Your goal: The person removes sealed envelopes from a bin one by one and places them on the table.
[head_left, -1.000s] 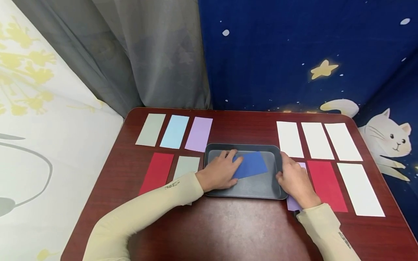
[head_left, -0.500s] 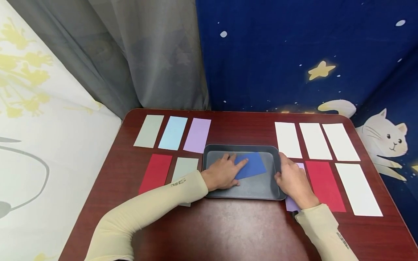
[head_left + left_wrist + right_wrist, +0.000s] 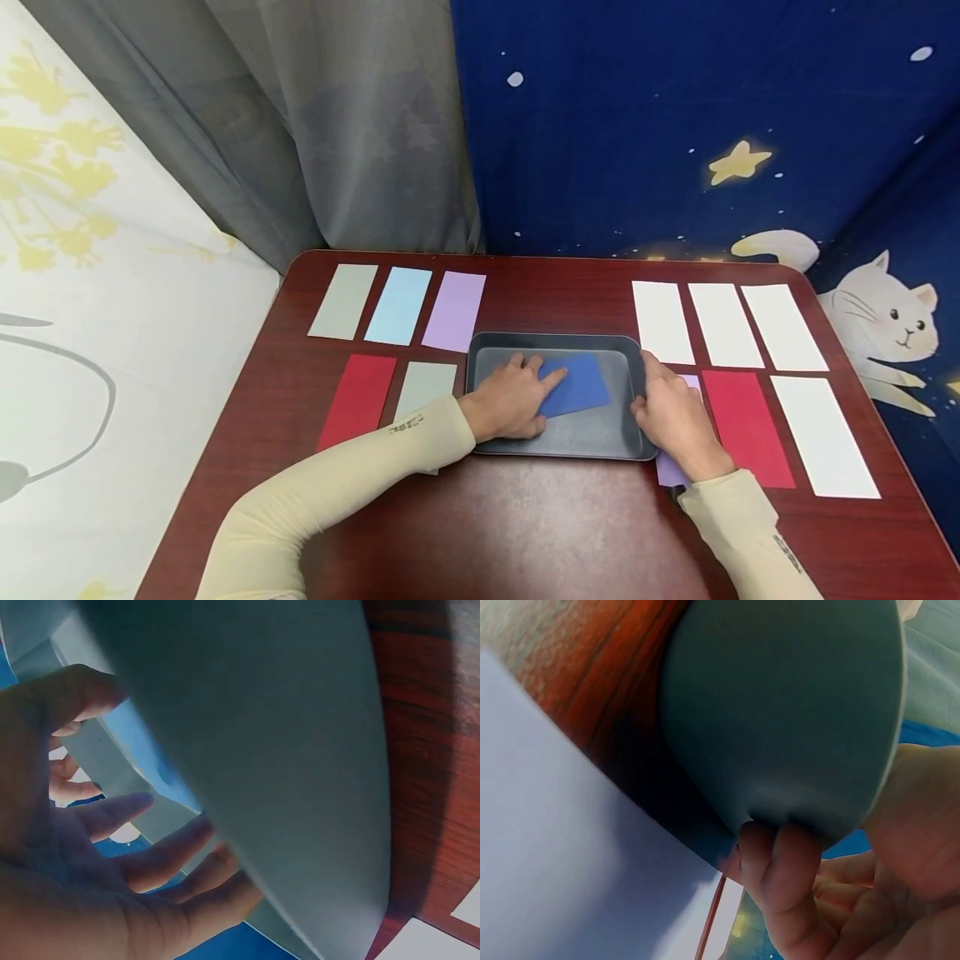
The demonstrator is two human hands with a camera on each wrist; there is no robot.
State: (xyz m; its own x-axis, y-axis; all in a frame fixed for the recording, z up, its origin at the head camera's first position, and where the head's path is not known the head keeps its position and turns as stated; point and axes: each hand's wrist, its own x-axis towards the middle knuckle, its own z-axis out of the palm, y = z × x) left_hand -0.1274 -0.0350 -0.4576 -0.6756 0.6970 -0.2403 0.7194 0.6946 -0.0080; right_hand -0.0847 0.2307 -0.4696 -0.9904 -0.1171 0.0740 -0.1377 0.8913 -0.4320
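A dark grey metal tray (image 3: 588,435) sits on the table in the middle of the head view. Inside it lies a blue paper card (image 3: 588,390), slightly askew. My left hand (image 3: 510,400) reaches over the tray's left side with spread fingers, index finger laid across the card and part of the card hidden beneath the hand. At the right end, my right hand (image 3: 678,421) grips the tray rim, thumb on the inner side. The right wrist view shows its fingers (image 3: 799,862) against the tray's outer wall (image 3: 787,720).
Left of the tray lie grey, light blue (image 3: 398,306), purple (image 3: 454,311) and red (image 3: 357,400) cards. White cards (image 3: 660,321) and another red card (image 3: 747,429) lie on the right. A purple card (image 3: 670,472) shows partly beneath my right hand. Curtains hang behind the table (image 3: 525,533).
My left index finger has straightened out across the blue card, and the card has slid slightly toward me. My right hand keeps its grip on the tray.
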